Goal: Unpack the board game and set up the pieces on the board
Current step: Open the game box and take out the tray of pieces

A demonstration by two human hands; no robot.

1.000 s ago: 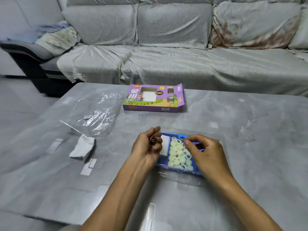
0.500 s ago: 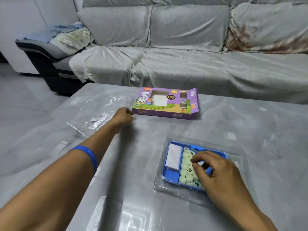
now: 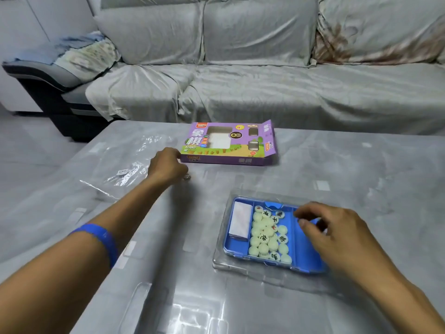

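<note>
A blue tray (image 3: 309, 259) sits in a clear plastic shell (image 3: 218, 261) on the table. Its left compartment holds a folded white sheet (image 3: 239, 221). The middle one holds several pale green round pieces (image 3: 267, 235), some with characters facing up. My right hand (image 3: 334, 235) hovers over the tray's right compartment with curled fingers; what it holds is hidden. My left hand (image 3: 167, 165) reaches far forward beside the purple game box (image 3: 228, 143), its curled fingertips on a small clear scrap (image 3: 186, 176).
A crumpled clear plastic bag (image 3: 125, 165) lies left of my left hand. A grey-covered sofa (image 3: 265, 88) stands right behind the grey table (image 3: 361, 165). The table's left edge falls off to the floor.
My left hand left the tray and reached out to the box's near left corner with the small scrap. My right hand slid from the pieces to the tray's right compartment.
</note>
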